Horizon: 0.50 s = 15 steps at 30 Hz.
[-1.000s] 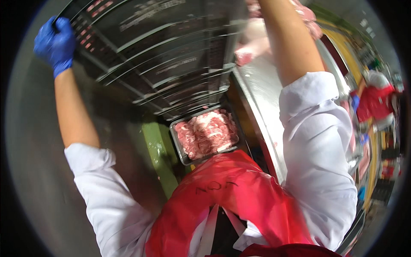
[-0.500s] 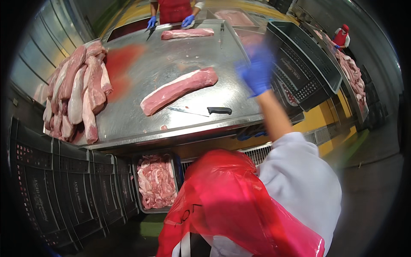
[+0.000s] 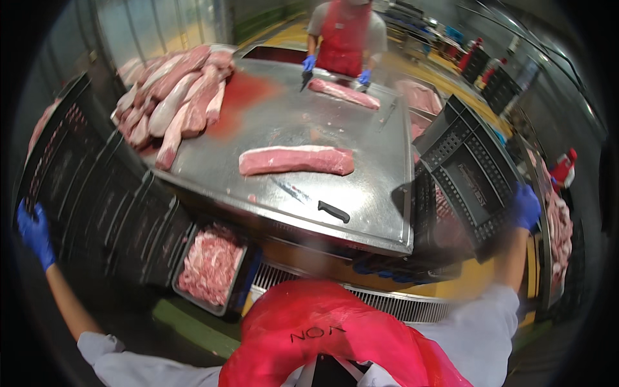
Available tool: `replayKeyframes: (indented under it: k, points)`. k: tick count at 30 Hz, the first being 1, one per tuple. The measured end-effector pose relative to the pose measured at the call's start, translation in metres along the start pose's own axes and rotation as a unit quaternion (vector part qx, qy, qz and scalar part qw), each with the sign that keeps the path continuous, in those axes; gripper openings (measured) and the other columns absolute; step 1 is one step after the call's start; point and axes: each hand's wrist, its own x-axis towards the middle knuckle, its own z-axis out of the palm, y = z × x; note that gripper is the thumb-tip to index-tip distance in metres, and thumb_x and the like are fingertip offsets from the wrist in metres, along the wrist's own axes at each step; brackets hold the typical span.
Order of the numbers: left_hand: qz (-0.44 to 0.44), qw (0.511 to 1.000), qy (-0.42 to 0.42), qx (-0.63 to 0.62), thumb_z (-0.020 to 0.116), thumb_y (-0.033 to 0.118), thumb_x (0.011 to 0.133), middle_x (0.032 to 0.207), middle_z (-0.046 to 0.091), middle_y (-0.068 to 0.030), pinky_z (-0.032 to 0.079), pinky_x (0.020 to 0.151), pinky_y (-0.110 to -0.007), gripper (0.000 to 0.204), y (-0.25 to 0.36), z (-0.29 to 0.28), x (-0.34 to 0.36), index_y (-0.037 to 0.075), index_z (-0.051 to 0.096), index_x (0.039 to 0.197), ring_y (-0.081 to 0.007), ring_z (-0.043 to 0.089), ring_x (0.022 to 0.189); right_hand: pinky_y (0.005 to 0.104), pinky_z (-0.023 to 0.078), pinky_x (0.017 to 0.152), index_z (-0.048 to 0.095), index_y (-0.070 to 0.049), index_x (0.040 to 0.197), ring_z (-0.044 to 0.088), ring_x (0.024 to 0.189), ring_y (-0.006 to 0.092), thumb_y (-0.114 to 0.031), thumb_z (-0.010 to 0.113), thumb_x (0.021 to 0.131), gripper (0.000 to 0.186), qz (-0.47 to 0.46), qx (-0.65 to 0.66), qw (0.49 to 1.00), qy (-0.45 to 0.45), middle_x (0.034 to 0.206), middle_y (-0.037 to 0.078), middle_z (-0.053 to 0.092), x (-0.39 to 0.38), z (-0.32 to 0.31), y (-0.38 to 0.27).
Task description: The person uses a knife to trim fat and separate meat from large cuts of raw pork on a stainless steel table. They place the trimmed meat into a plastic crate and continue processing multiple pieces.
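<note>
left hand [image 3: 37,233] on a crate stack [image 3: 90,193], right hand [image 3: 527,206] on a tilted crate [image 3: 477,180]
at left, fingers pinch the stack's rim — then a meat pile [image 3: 177,97] on the bench [image 3: 284,122], trimmings [image 3: 211,267] in a tray [image 3: 233,284] below, one long cut [image 3: 296,160] behind a knife [image 3: 333,211] — and at right, fingers curl round the crate's outer edge.

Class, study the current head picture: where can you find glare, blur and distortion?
Head view: glare whitens the table around the knife; head view: the person's right sleeve fades into blur; head view: the floor drain curves, as fisheye lenses bend straight edges, and the picture's corners fall to black.
</note>
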Motion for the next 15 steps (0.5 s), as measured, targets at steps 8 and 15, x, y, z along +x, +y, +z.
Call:
replayKeyframes:
  k: [8, 15]
  points:
    - [-0.184, 0.526, -0.453, -0.695, 0.049, 0.044, 0.105, 0.128, 0.065, -0.0068, 0.044, 0.104, -0.035, 0.048, 0.314, -0.203, -0.228, 0.005, 0.064, 0.129, -0.0221, 0.059, 0.118, 0.0377, 0.054, 0.072, 0.071, 0.001, 0.094, 0.068, 0.076, 0.0314, -0.014, 0.068, 0.094, 0.015, -0.335, 0.198, 0.910, 0.141, 0.085, 0.014, 0.070, -0.056, -0.140, -0.023]
    - [-0.448, 0.226, -0.365, -0.785, 0.046, 0.068, 0.097, 0.143, 0.055, -0.0179, 0.042, 0.109, -0.041, 0.086, 0.203, -0.272, -0.302, -0.005, 0.049, 0.143, -0.0284, 0.055, 0.126, 0.0391, 0.045, 0.059, 0.067, -0.008, 0.085, 0.059, 0.066, 0.0259, -0.010, 0.068, 0.060, 0.025, -0.644, 0.487, 0.562, 0.179, 0.073, 0.007, 0.058, -0.199, -0.262, -0.281]
